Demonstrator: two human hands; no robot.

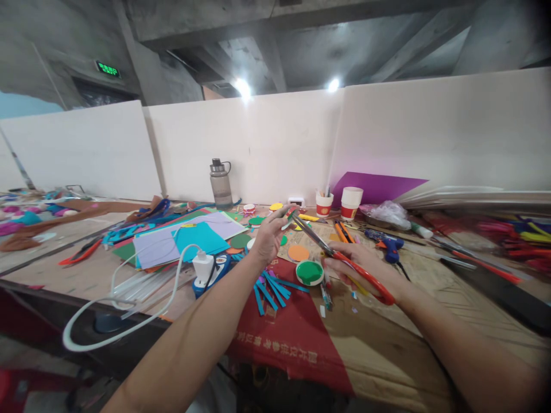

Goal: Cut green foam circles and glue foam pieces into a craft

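My right hand (353, 264) grips a pair of scissors (316, 238) with red handles. The long metal blades point up and to the left, toward my left hand (267, 238). My left hand is closed, pinching a small green and white piece (290, 219) at the blade tips; its exact kind is too small to tell. Below the scissors lies a white-rimmed round lid with a green top (309, 273). An orange paper disc (298, 253) rests just behind it. Blue paper strips (273, 289) fan out beneath my left wrist.
Coloured sheets (202, 238) and a power strip with a white charger (205, 268) are on the left. A water bottle (221, 186) and paper cups (352, 202) stand along the white partition. A blue glue gun (391, 248) and an orange cutter (343, 232) lie to the right.
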